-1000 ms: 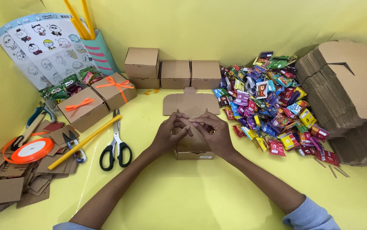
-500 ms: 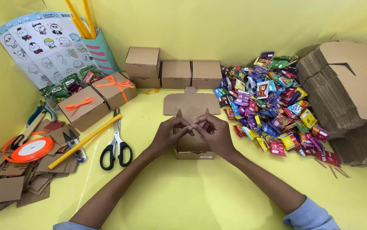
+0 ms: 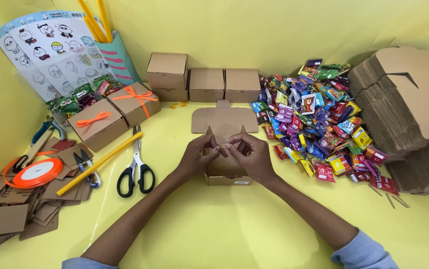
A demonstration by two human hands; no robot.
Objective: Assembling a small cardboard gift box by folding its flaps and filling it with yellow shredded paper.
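Your left hand (image 3: 194, 158) and right hand (image 3: 255, 158) meet over the small open brown cardboard box (image 3: 227, 172) at the centre of the yellow desk (image 3: 214, 224). Its flat lid (image 3: 224, 119) lies folded back, away from you, so the opening stays free under your hands.

Fingers: both sets curl inward, and the thumb and forefinger tips of the two hands come together around something small and orange-tinted just above the box. It is too small to identify. The pinch keeps it over the opening, not off to the side. The other fingers are bent and hold nothing that shows.

Layout, by reach:
- The heap of bright wrapped candies (image 3: 319, 124) sits just right of the box, near your right hand.
- The black-handled scissors (image 3: 135, 169) and the long yellow stick (image 3: 99, 163) lie just left of it, handles toward you.
- The spool of orange ribbon (image 3: 36, 172) rests further left on brown cardboard scraps (image 3: 10, 214).
- Two closed brown boxes tied with orange bows (image 3: 114, 113) are set at the far left, out of the working space.
- Plain closed brown boxes (image 3: 204, 82) line the back wall, one stacked on another.
- The tall stack of flat unfolded box blanks (image 3: 404, 109) stands at the far right, beyond the candies.
- A sticker sheet with cartoon faces (image 3: 50, 55) leans at the back left.
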